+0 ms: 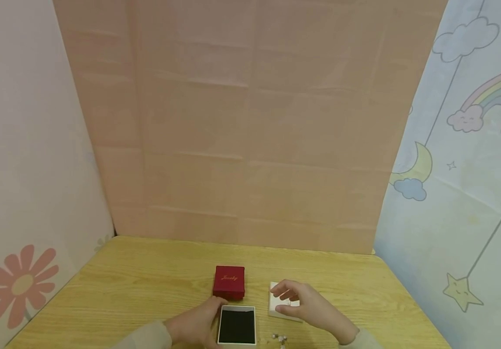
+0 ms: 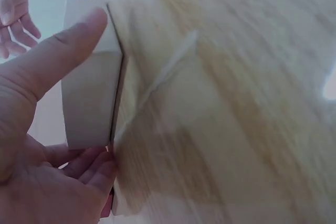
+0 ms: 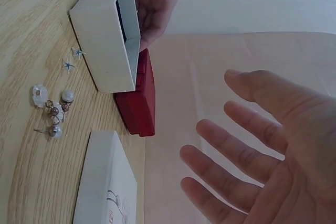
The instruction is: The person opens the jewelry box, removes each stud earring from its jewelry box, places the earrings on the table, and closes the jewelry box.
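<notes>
A white open box (image 1: 238,346) with a black insert (image 1: 237,325) stands on the table. My left hand (image 1: 195,322) grips its left side, thumb on the near corner and fingers around the far one; in the left wrist view the box (image 2: 92,98) lies between them. My right hand (image 1: 313,308) hovers over a flat white lid (image 3: 107,177) with a printed drawing. Its fingers are spread and loosely bent, holding nothing. Right of the box lie dangling earrings with pearls and clear flowers (image 3: 39,96), and two small blue star earrings (image 3: 68,65).
Just behind the white box sits a closed dark red box (image 1: 229,280) with gold lettering. The wooden table (image 1: 158,271) ends at a peach-coloured backdrop (image 1: 250,145), with printed sheets on both sides.
</notes>
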A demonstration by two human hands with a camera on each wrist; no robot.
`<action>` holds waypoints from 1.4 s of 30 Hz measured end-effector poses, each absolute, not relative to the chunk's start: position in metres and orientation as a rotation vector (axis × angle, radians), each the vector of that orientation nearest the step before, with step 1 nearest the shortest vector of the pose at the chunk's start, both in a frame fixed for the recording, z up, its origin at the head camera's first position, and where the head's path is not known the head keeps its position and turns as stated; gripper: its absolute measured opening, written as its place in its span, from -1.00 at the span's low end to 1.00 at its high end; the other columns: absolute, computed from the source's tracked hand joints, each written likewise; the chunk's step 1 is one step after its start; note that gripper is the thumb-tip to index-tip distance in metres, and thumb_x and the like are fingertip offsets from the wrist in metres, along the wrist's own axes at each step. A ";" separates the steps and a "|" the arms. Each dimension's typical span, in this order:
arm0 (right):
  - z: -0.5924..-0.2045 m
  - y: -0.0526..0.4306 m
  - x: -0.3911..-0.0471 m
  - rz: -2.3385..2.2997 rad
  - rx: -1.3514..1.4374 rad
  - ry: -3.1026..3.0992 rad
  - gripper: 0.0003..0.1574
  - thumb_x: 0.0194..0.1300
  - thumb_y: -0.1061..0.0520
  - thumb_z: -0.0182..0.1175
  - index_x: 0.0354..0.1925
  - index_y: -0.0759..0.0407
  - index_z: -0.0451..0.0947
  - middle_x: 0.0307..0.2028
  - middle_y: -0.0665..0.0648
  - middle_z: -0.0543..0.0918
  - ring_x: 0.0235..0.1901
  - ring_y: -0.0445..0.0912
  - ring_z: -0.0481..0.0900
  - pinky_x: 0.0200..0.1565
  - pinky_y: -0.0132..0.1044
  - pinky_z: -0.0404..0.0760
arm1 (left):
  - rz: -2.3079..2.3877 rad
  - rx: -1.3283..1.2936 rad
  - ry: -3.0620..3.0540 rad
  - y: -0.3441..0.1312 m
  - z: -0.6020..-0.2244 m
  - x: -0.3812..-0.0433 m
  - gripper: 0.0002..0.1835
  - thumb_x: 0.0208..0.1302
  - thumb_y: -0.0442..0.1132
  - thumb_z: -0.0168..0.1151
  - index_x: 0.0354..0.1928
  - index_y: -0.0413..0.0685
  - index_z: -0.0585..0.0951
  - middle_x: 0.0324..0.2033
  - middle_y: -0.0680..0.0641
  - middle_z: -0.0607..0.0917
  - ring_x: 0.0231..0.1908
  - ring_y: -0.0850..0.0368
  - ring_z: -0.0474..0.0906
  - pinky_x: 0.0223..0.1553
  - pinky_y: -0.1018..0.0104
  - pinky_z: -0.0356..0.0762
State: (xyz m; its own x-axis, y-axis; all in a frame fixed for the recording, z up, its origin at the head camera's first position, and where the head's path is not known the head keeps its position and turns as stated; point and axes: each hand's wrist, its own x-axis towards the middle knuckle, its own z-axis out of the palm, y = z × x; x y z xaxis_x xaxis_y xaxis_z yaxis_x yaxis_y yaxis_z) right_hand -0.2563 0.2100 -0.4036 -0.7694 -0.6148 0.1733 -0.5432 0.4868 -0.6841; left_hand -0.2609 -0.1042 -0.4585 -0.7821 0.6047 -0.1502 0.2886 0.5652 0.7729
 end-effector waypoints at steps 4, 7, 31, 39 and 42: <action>-0.404 0.210 -0.257 -1.150 -1.033 2.620 -0.63 0.33 -0.08 0.22 0.03 0.03 0.51 -0.05 0.20 0.64 -0.06 0.11 0.63 -0.02 -0.21 0.59 | 1.092 0.779 2.398 -0.104 -0.460 -0.260 -0.09 -0.19 0.09 0.60 0.17 0.00 0.28 -0.01 0.07 0.38 0.01 0.16 0.34 0.22 0.05 0.35; -0.404 0.210 -0.257 -1.142 -1.036 2.616 -0.60 0.32 -0.12 0.21 0.03 0.01 0.51 -0.05 0.19 0.64 -0.06 0.06 0.64 -0.02 -0.23 0.59 | 1.085 0.791 2.416 -0.103 -0.461 -0.260 -0.14 -0.20 0.07 0.60 0.11 0.05 0.29 -0.07 0.10 0.39 -0.04 0.19 0.34 0.17 0.14 0.38; -0.404 0.215 -0.261 -1.150 -1.048 2.653 -0.63 0.29 -0.09 0.25 0.01 0.01 0.52 -0.09 0.09 0.66 -0.13 -0.07 0.65 -0.05 -0.23 0.62 | 1.945 0.776 1.788 -0.091 -0.383 -0.277 -0.11 0.09 -0.46 0.38 0.38 -0.20 0.06 0.23 -0.24 0.29 0.09 0.01 0.50 0.06 0.21 0.56; -0.404 0.216 -0.261 -1.160 -1.016 2.633 -0.65 0.29 -0.01 0.27 0.01 0.03 0.52 -0.09 0.12 0.66 -0.13 0.04 0.66 -0.03 -0.14 0.63 | 2.026 0.708 1.701 -0.086 -0.374 -0.280 -0.18 0.15 -0.43 0.34 0.38 -0.12 0.10 0.33 -0.18 0.17 0.22 -0.04 0.41 0.14 0.15 0.51; -0.403 0.217 -0.260 -1.165 -1.013 2.632 -0.66 0.29 0.00 0.27 0.00 0.04 0.52 -0.10 0.12 0.66 -0.14 0.05 0.66 -0.03 -0.10 0.62 | 2.028 0.692 1.702 -0.085 -0.378 -0.281 -0.18 0.15 -0.42 0.35 0.39 -0.14 0.12 0.33 -0.19 0.19 0.22 -0.06 0.42 0.14 0.14 0.51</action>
State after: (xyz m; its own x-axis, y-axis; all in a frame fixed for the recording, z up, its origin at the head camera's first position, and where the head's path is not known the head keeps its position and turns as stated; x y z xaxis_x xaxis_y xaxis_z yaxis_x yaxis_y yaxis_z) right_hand -0.2601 0.2169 -0.4031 -0.7759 -0.6058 0.1758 -0.5375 0.4890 -0.6870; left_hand -0.2810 -0.0854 -0.3780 -0.7963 0.5940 0.1144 0.0096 -0.1766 0.9842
